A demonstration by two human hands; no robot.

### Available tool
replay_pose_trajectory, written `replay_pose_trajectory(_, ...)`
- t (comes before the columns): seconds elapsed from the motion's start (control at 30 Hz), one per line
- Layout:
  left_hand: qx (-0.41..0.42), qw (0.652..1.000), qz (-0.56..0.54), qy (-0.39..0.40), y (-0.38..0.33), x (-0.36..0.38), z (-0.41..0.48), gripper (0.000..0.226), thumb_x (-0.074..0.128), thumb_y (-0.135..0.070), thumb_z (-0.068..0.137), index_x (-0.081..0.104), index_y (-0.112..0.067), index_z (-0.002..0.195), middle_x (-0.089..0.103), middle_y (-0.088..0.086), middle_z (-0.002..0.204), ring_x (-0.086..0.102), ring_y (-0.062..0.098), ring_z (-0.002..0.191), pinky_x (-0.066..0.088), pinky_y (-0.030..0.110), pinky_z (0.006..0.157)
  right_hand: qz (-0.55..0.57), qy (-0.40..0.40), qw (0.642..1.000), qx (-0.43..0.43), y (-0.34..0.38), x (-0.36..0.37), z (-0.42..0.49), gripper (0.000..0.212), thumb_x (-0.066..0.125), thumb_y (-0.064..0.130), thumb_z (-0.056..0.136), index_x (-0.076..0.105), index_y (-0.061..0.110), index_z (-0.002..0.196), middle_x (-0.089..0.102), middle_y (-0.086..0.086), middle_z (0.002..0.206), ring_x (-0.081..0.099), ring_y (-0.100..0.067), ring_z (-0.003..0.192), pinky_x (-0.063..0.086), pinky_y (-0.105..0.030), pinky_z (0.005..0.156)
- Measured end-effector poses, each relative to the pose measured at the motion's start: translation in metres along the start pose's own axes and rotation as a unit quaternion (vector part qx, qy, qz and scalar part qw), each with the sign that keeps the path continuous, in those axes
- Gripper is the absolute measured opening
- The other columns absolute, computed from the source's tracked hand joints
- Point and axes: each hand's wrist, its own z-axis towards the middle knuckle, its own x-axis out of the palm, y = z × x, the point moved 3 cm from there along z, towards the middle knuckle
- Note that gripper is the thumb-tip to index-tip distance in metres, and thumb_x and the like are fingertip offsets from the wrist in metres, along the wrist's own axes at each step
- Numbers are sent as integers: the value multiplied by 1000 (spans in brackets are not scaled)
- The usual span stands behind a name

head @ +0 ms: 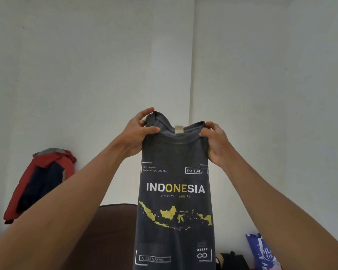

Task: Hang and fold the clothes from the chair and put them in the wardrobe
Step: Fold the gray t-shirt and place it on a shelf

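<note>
I hold a dark grey T-shirt (175, 172) up in front of me, printed with "INDONESIA" and a yellow map. It hangs straight down, its sides folded in so it forms a narrow strip. My left hand (137, 133) pinches the left side of the collar and shoulder. My right hand (216, 142) grips the right side of the collar. A beige label shows inside the neck. The shirt's lower hem runs out of the frame at the bottom. The wardrobe is not in sight.
A red and navy jacket (39, 182) hangs on the white wall at left. A dark brown chair back (115, 230) stands behind the shirt. At the lower right sit a blue printed bag (261, 252) and a black bag (232, 261).
</note>
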Motion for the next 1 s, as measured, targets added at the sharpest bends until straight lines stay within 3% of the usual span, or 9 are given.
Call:
replay_pose_trajectory(0.2,-39,994,-91,-36,14,-2,1,62,66,6,88,47,-16,142,67,12,124,71,26,104,61,35,75,81,-12,997,10,-9,-10,9,50,62,-11,85,42,17,122,63,-21,112,66,-28,86,59,-40,72)
replay_pose_trajectory(0.3,-82,985,-137,-72,24,-4,2,67,70,-1,86,41,-12,146,62,10,127,70,21,99,61,34,68,130,11,991,29,-18,-8,9,28,65,-7,85,49,16,85,62,-14,85,64,-22,68,58,-38,67)
replay_pose_trajectory(0.37,-125,977,-159,-66,32,-5,-1,60,68,-4,88,46,-14,144,60,7,130,71,20,95,61,34,67,154,44,986,54,-30,-7,9,27,67,-4,84,53,17,74,63,-12,83,63,-22,70,56,-39,74)
replay_pose_trajectory(0.5,-160,978,-130,-30,49,-13,-6,26,58,-7,95,69,-19,114,69,8,119,72,21,96,61,37,77,159,57,980,104,-53,-6,10,21,66,-4,84,66,11,99,68,-16,106,68,-25,85,58,-38,78)
replay_pose_trajectory(0.6,-153,986,-59,-2,59,-19,-13,30,48,-5,99,71,-13,118,69,12,124,67,27,111,57,38,90,116,41,986,115,-67,-7,10,21,60,-7,90,71,9,96,75,-12,95,73,-22,80,59,-36,74)
replay_pose_trajectory(0.7,-164,986,17,-22,71,-27,-21,31,47,0,100,70,-7,118,73,11,113,69,25,102,59,35,85,31,100,988,114,-80,-7,8,23,59,-7,91,71,9,103,75,-7,91,70,-23,82,59,-39,79)
replay_pose_trajectory(0.8,-212,972,98,-29,90,-45,-32,34,49,-1,98,71,-12,122,72,5,115,63,21,104,51,43,101,-54,169,972,155,-107,-11,2,25,58,0,93,70,13,110,72,-5,95,65,-26,88,54,-59,83)
replay_pose_trajectory(0.87,-261,958,111,-34,106,-60,-41,34,49,-8,97,71,-16,123,70,-1,112,60,18,102,45,50,104,-22,181,963,199,-133,-15,-2,24,58,6,93,69,13,113,69,-4,108,63,-28,94,48,-66,88)
replay_pose_trajectory(1.0,-360,924,86,-99,141,-88,-67,24,50,-17,96,70,-18,107,63,0,109,60,21,102,42,71,90,-6,169,947,273,-193,-21,-12,22,64,25,89,68,16,108,65,2,122,61,-30,107,41,-73,91)
